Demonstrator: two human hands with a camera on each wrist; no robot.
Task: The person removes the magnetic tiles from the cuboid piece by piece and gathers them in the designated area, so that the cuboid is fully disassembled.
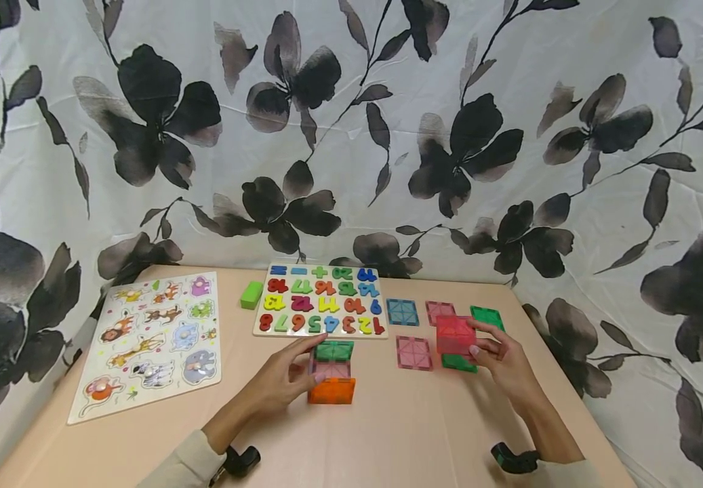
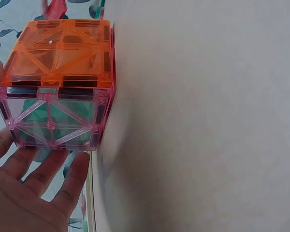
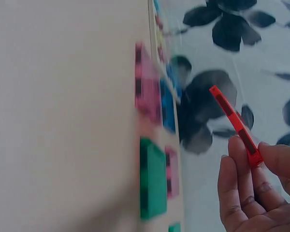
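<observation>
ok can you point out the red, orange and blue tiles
Red tile (image 1: 455, 335), head view: middle of its face
Orange tile (image 2: 59, 54), left wrist view: middle of its face
Blue tile (image 1: 403, 312), head view: middle of its face

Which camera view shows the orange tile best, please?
The left wrist view: the orange tile appears large, with its diagonal ribs clear. The head view shows it smaller, beside the left hand; the right wrist view does not show it.
</observation>
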